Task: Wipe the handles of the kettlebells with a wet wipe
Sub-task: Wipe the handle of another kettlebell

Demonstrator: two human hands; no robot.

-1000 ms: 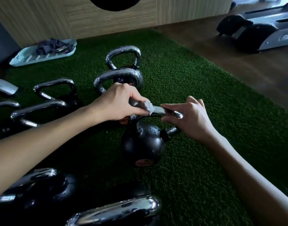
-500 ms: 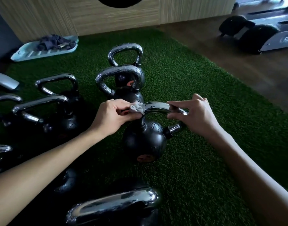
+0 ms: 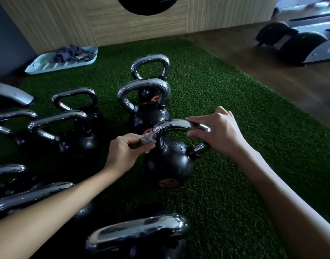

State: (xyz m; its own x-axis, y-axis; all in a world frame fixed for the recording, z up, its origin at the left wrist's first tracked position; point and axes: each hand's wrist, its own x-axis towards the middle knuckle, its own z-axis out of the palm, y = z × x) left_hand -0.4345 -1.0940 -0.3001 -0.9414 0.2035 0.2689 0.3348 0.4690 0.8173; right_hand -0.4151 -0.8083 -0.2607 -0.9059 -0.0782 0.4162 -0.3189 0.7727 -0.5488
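The wet wipe (image 3: 148,139) is pinched by the left hand (image 3: 123,154) against the left bend of the kettlebell handle (image 3: 172,125), and the right end is gripped by the right hand (image 3: 223,134). The top bar should probably be wiped next.

Both forearms, left hand (image 3: 123,153) and right hand (image 3: 223,133) are bare.

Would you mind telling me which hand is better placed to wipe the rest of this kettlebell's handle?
Left. The left hand pinches the wet wipe against the handle; the right hand only grips the handle's other end.
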